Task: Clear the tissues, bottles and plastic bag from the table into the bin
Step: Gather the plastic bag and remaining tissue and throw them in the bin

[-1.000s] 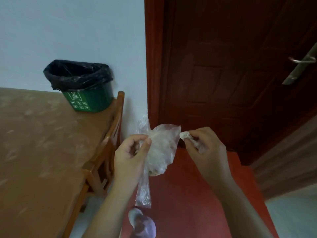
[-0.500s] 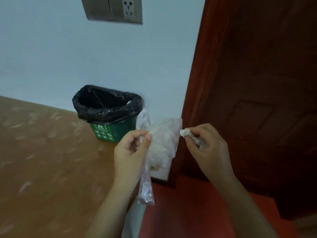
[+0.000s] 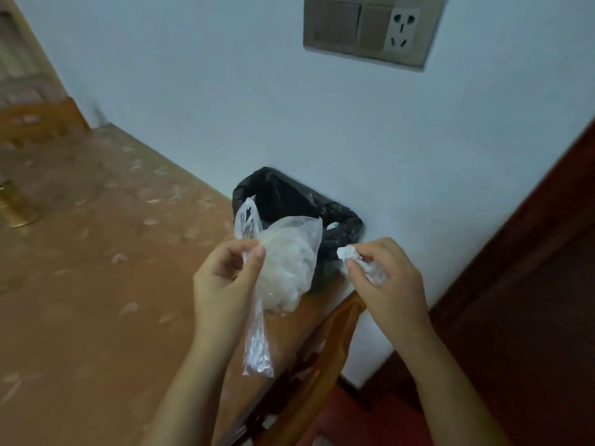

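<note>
Both hands now stand closer to the bin [image 3: 283, 194] than half a second ago. It sits directly behind them, at the far corner of the surface [image 3: 96, 284], against the wall.

The left hand [image 3: 225, 284] pinches the bag [image 3: 286, 268] near its mouth between thumb and fingers. The clear body hangs free in the air in front of the bin, which likely keeps its whitish crumpled contents from spilling. The right hand [image 3: 386, 284] pinches a tissue [image 3: 346, 253] wad at its fingertips, apart from the bag, probably for a separate drop.

Count: one bag, one tissue wad in hand, one black-lined bin, two hands. No bottles are in view. One brass item [image 3: 16, 207] stands on the surface, well apart from the hands, kind unclear.
</note>
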Available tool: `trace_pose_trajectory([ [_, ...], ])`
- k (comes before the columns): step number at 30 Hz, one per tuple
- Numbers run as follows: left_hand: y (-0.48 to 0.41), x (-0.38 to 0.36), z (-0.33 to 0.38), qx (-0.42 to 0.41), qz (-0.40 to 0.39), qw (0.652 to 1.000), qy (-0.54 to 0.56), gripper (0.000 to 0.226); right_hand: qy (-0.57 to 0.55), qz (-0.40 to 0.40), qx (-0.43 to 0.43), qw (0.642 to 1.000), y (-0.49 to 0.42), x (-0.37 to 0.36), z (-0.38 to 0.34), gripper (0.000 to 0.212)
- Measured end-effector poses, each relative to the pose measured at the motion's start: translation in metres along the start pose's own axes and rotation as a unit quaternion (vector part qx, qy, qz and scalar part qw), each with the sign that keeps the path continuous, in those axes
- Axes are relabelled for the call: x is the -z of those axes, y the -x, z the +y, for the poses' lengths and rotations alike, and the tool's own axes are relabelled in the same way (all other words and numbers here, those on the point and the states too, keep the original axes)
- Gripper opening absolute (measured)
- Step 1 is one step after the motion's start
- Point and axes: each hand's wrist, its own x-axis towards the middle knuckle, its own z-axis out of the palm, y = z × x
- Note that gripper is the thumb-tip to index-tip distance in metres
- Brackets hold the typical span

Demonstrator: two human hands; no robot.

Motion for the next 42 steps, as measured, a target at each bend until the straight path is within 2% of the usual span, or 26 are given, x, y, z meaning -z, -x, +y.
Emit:
trace_pose_trajectory([
  [8, -0.051, -0.024, 0.011, -0.04, 0.121, 0.992, -0.007, 0.015, -0.092, -0.064, 0.071, 0.991, -0.074, -0.025, 0.032, 0.011],
  [18, -0.108, -0.058, 0.009, -0.052, 0.146, 0.986, -0.063, 0.013, -0.113, -0.064, 0.096, 0.987, -0.123, -0.047, 0.054, 0.009],
  [28, -0.169, -0.082, -0.015, -0.037, 0.119, 0.989, -0.079, 0.011, -0.105, -0.045, 0.054, 0.992, -0.148, -0.059, 0.072, 0.008],
  [33, -0.176, -0.088, -0.05, 0.015, 0.076, 0.986, -0.148, 0.002, -0.08, -0.044, 0.049, 0.995, -0.151, -0.068, 0.081, 0.008],
  [36, -0.173, -0.085, -0.066, 0.022, 0.065, 0.979, -0.19, 0.005, -0.078, -0.061, 0.046, 0.994, -0.147, -0.074, 0.086, 0.008],
  [39, -0.169, -0.078, -0.075, -0.001, 0.037, 0.969, -0.244, 0.009, -0.082, -0.078, 0.039, 0.993, -0.144, -0.077, 0.088, 0.008],
  [42, -0.166, -0.068, -0.084, -0.048, -0.001, 0.942, -0.333, 0.004, -0.087, -0.092, 0.038, 0.991, -0.139, -0.081, 0.086, 0.009],
])
